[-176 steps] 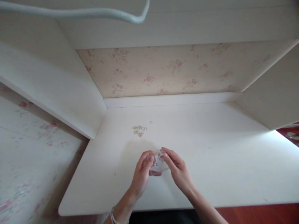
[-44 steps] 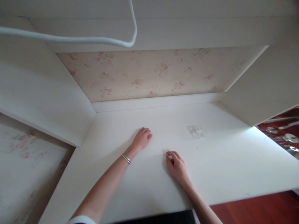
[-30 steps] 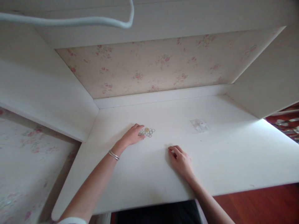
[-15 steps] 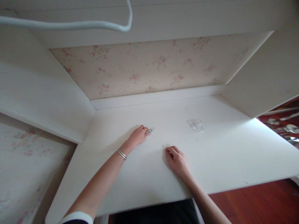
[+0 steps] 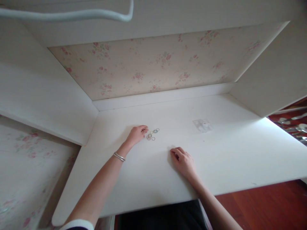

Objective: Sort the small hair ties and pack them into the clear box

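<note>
Several small coloured rings [image 5: 152,134] lie in a loose cluster on the white desk [image 5: 227,159]. My left hand [image 5: 136,134], with a bracelet at the wrist, rests just left of them, fingers curled and pinched together near the nearest rings; whether it holds one I cannot make out. My right hand [image 5: 183,161] lies on the desk nearer to me, fingers curled under, apparently empty. A small clear plastic bag [image 5: 202,125] lies flat to the right of the rings, apart from both hands.
The desk sits in an alcove with white side panels [image 5: 48,92] and a flowered back wall [image 5: 153,67]. A white cable [image 5: 72,14] hangs across the top left. Red wooden floor [image 5: 263,207] shows at the right, with metal objects [image 5: 295,127] beyond the desk's right edge.
My left hand has drawn back to the left, uncovering more of the rings. Earlier both hands held the clear bag; it now lies on the desk at the right.
</note>
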Tool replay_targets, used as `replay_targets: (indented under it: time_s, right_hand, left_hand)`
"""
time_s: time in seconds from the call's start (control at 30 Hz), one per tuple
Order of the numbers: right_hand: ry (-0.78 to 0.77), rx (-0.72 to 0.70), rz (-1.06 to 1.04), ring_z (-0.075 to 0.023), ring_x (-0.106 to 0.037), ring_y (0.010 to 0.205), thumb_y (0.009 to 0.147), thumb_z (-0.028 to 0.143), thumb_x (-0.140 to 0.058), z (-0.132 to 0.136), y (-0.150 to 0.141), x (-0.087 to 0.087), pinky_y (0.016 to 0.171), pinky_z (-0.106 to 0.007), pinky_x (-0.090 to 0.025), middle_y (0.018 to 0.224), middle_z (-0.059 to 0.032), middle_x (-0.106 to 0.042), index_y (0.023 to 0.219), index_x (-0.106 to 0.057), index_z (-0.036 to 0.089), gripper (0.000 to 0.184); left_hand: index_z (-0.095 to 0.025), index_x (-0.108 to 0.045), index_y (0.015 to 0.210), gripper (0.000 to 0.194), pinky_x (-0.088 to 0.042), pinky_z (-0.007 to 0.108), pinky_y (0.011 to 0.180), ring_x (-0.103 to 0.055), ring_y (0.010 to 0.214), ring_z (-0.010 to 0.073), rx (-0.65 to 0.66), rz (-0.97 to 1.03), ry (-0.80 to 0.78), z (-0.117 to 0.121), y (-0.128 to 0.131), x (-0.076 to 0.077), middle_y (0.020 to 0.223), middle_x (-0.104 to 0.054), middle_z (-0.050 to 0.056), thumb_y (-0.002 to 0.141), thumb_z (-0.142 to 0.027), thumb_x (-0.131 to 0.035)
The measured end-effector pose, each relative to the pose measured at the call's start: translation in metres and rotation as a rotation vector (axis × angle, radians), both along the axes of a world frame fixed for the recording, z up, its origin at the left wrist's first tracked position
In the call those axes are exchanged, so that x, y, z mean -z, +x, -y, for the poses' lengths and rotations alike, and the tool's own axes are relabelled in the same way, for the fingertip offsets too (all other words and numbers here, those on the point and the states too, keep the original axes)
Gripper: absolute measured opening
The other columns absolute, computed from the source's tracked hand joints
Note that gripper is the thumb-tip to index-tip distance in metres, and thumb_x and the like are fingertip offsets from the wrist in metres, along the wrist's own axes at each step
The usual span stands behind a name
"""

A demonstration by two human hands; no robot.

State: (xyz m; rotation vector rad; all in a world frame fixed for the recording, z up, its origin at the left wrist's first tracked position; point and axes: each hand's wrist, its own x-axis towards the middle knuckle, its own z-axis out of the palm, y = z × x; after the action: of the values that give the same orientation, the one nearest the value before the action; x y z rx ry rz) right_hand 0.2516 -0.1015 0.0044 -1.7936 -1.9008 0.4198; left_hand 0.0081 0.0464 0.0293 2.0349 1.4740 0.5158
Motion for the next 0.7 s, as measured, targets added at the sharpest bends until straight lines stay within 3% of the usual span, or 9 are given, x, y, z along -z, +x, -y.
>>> replay_targets:
  time_s: [0.2,0.33,0.57,0.7]
  right_hand:
    - [-0.002,-0.005,0.032,-0.0135,-0.06,0.074,0.09,0.03,-0.04,0.0,0.0,0.0,0.071,-0.026,-0.042,0.096,-0.0008,-0.065,0.094,-0.063,0.026,0.024]
    - [-0.006,-0.008,0.044,-0.0136,-0.06,0.074,0.091,0.031,-0.041,0.0,0.0,-0.001,0.071,-0.026,-0.042,0.095,-0.0004,-0.065,0.094,-0.063,0.026,0.023]
    - [-0.036,-0.003,0.033,-0.014,-0.059,0.074,0.091,0.031,-0.04,0.001,0.001,0.002,0.073,-0.028,-0.042,0.096,-0.0007,-0.064,0.095,-0.062,0.027,0.023]
    - [-0.09,-0.015,0.009,-0.015,-0.059,0.077,0.091,0.03,-0.039,-0.012,-0.009,-0.004,0.072,-0.028,-0.044,0.103,-0.0032,-0.061,0.104,-0.06,0.026,0.026]
  left_hand:
    - [-0.02,-0.07,0.089,0.021,-0.047,0.021,0.064,-0.065,0.068,0.0136,-0.028,-0.04,0.011,-0.002,-0.002,-0.003,0.085,-0.072,0.003,0.082,-0.033,-0.056]
    - [-0.021,-0.07,0.093,0.02,-0.048,0.022,0.069,-0.066,0.075,0.0152,-0.018,-0.042,0.019,-0.002,0.003,-0.001,0.086,-0.072,0.002,0.078,-0.03,-0.061]
    - [-0.023,-0.07,0.089,0.021,-0.047,0.023,0.072,-0.065,0.075,0.0148,-0.054,-0.077,0.097,0.0,-0.009,-0.002,0.086,-0.071,0.002,0.085,-0.032,-0.051]
    - [-0.023,-0.068,0.097,0.021,-0.047,0.024,0.076,-0.063,0.082,0.0156,-0.014,-0.104,0.16,0.007,-0.013,-0.001,0.093,-0.07,0.003,0.084,-0.031,-0.054]
